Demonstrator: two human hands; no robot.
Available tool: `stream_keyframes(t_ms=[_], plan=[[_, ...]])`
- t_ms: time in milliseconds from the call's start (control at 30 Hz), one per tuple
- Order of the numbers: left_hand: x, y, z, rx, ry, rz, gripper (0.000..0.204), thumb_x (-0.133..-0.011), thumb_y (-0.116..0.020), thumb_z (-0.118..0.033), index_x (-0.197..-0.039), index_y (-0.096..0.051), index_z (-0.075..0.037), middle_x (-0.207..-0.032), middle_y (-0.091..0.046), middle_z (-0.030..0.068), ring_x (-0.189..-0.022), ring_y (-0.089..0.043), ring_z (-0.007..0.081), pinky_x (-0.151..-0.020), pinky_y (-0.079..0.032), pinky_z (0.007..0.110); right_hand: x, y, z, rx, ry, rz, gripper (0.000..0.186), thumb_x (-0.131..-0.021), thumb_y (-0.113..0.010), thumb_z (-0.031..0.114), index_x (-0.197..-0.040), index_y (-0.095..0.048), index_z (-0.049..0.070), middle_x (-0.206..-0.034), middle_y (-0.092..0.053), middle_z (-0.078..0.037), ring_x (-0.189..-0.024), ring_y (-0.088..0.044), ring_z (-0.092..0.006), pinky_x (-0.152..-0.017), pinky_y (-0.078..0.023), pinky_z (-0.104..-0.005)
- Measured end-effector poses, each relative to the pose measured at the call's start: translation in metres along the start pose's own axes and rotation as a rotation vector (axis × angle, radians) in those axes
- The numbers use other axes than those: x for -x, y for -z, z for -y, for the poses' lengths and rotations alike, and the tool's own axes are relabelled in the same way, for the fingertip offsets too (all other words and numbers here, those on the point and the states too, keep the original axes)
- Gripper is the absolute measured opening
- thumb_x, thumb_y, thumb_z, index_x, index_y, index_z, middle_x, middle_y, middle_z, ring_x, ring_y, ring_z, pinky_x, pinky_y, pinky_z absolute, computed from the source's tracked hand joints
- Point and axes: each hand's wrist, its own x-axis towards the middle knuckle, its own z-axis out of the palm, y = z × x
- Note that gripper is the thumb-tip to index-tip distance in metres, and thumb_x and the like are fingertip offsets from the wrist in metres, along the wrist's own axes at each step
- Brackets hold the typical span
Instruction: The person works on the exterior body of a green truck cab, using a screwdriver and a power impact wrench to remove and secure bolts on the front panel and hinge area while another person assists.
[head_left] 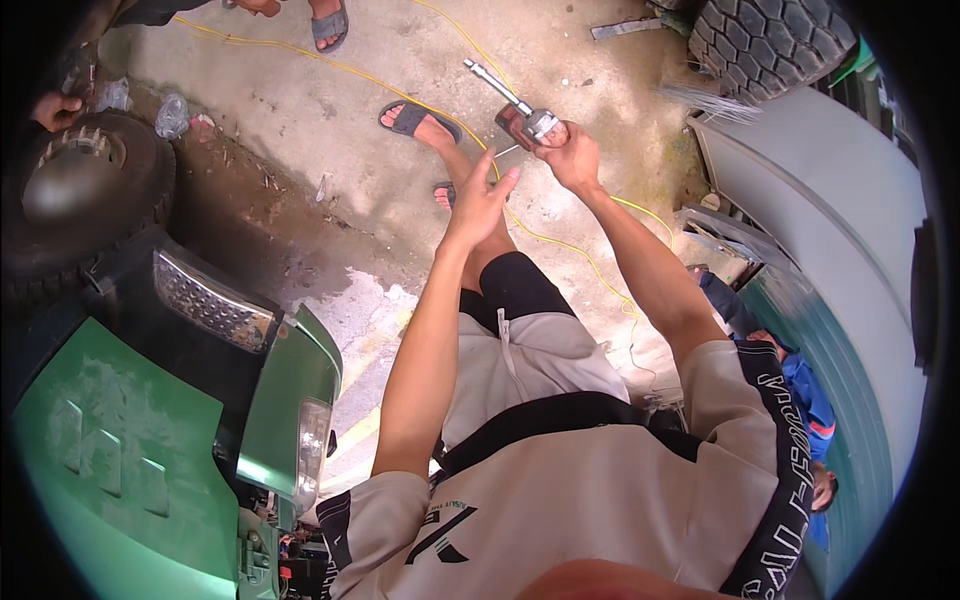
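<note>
Two hands apart — right hand [572,157] clamped on a metal ratchet wrench [513,103] pointing toward ten o'clock, left hand [480,200] open-fingered at its eight o'clock.

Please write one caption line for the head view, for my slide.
Right hand holds a metal socket wrench over concrete floor; left hand open beside it.

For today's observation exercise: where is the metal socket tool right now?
In the head view, upper centre: the socket tool is gripped in the right hand, above the yellow cable, with the open left hand just beside it.
</note>
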Motion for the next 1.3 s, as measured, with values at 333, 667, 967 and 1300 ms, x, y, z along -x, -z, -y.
stream_keyframes(t_ms=[333,667,967,1300], plan=[[0.181,0.201,0.239,-0.048,0.627,-0.611,0.032,-0.101,-0.064,-0.032,-0.117,-0.069,-0.004,-0.105,-0.074,0.0060,-0.089,-0.067,0.0150,-0.081,-0.052,0.031,-0.238,-0.151,-0.155,-0.516,-0.222,-0.120,0.036,-0.076,-0.087,0.040,-0.089,-0.074,0.009,-0.071,-0.068,0.002,-0.056,-0.059,-0.0082,-0.055,-0.047,-0.0257],[0.184,0.283,0.200,-0.279,0.554,-0.791,0.031,-0.098,-0.067,-0.030,-0.113,-0.070,-0.003,-0.103,-0.076,0.0108,-0.094,-0.071,0.0211,-0.088,-0.054,0.035,-0.341,-0.113,-0.157,0.227,-0.481,0.266,0.088,-0.076,-0.061,0.085,-0.130,-0.063,0.015,-0.108,-0.064,-0.006,-0.094,-0.061,-0.0253,-0.075,-0.050,-0.0492],[0.256,0.536,0.219,-0.799,0.915,-1.236,0.023,-0.089,-0.064,-0.018,-0.105,-0.076,-0.006,-0.101,-0.076,0.0192,-0.101,-0.072,0.0375,-0.090,-0.056,0.044,-0.337,-0.095,-0.147,0.325,-0.608,0.516,0.099,-0.074,-0.054,0.093,-0.148,-0.045,0.029,-0.126,-0.059,-0.005,-0.102,-0.063,-0.0298,-0.084,-0.051,-0.0491],[0.260,0.594,0.295,-0.449,1.268,-0.963,0.031,-0.081,-0.071,-0.014,-0.104,-0.075,0.005,-0.108,-0.076,0.0201,-0.096,-0.076,0.0300,-0.091,-0.058,0.038,-0.284,-0.027,-0.155,0.916,-0.558,0.191,0.104,-0.079,-0.045,0.092,-0.144,-0.052,0.012,-0.134,-0.063,-0.022,-0.118,-0.063,-0.0423,-0.094,-0.050,-0.0555]])
